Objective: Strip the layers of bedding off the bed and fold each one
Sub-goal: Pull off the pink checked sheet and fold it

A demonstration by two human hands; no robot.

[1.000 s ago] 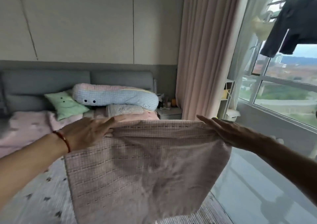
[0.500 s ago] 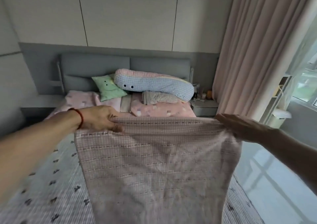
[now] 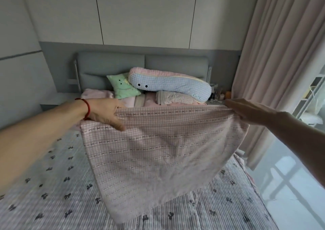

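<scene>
Head view: a pink checked blanket (image 3: 158,150) hangs over the bed (image 3: 52,185), its top edge stretched sideways between both hands. The left hand (image 3: 105,113) pinches one corner. The right hand (image 3: 246,110) holds the other, fingers probably curled behind the cloth.

"CUTE" stitched on long blue checked pillow (image 3: 169,84), right end.

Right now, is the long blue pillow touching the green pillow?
Touching. The head view shows the blue pillow with its end lying against the green pillow, overlapping its upper right edge with no gap.
</scene>
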